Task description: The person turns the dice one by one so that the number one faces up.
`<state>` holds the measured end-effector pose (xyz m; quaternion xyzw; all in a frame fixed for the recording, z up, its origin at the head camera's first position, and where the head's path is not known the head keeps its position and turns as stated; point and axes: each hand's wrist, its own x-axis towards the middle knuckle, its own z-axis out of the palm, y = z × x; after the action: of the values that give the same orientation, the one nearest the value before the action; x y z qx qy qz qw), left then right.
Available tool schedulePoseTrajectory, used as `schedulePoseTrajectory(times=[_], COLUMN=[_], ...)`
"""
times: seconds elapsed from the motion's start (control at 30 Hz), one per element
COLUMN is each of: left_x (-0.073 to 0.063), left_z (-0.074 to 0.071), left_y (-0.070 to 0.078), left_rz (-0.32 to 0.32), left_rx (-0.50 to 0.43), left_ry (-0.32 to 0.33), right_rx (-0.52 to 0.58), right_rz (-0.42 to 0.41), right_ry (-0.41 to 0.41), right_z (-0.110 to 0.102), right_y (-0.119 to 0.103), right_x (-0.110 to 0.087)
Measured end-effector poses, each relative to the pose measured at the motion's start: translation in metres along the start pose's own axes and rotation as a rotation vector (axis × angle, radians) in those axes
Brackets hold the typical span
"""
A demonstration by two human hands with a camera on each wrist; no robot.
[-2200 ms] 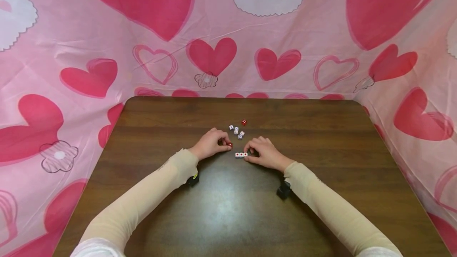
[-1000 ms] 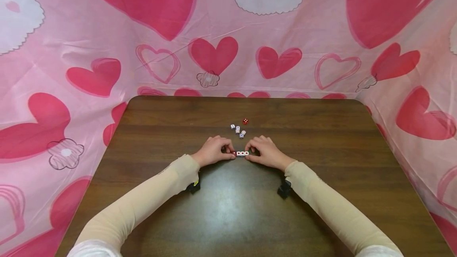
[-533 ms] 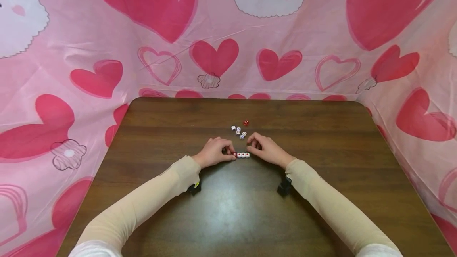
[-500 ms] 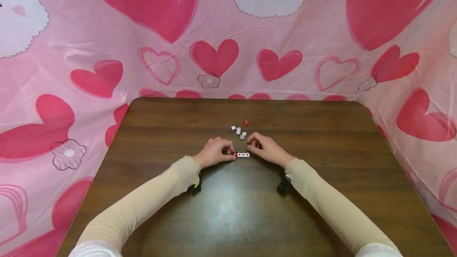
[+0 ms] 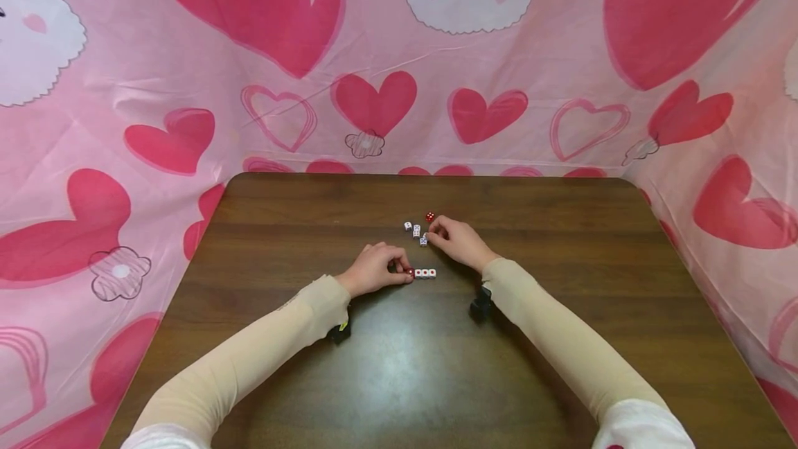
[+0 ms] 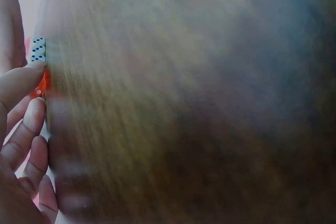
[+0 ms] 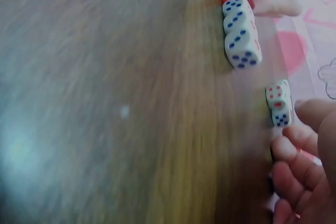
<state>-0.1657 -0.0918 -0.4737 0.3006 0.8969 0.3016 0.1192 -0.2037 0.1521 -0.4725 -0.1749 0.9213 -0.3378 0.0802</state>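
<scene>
My left hand pinches a red die between thumb and fingers. That die stands at the left end of a straight row of white dice with red single pips on top, and touches it. In the right wrist view the row's near sides show blue pips. My right hand is over the loose group behind the row, its fingertips beside a partly covered white die. Its thumb and fingers look apart in the right wrist view, close to white dice.
Other white dice lie loosely behind the row, one to their left. A second red die sits farther back, near the right fingers. The brown wooden table is enclosed by a pink heart-patterned cloth.
The left hand brought the red die against the row and stays there. The right hand left the row's right end and moved back to the loose white dice.
</scene>
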Motion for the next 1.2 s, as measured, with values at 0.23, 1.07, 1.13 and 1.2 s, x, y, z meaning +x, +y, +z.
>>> schedulePoseTrajectory(times=[0.23,1.07,1.13,1.2], left_x=[0.0001,-0.0008,-0.0006,-0.0003], left_z=[0.0003,-0.0005,-0.0001,0.0004], left_y=[-0.0026,0.0008,0.0005,0.0001], left_rz=[0.000,-0.007,-0.008,-0.008], left_rx=[0.012,-0.005,-0.008,-0.010], left_ry=[0.000,0.007,0.006,0.005], right_rx=[-0.069,0.004,0.022,0.033], right_rz=[0.050,0.010,0.011,0.008], right_ry=[0.000,-0.007,-0.007,-0.010], right_z=[0.0034,0.0031,0.0028,0.0023], right_y=[-0.0084,-0.0014,-0.0002,0.0006], right_x=[0.0037,-0.0031,-0.0035,-0.0034])
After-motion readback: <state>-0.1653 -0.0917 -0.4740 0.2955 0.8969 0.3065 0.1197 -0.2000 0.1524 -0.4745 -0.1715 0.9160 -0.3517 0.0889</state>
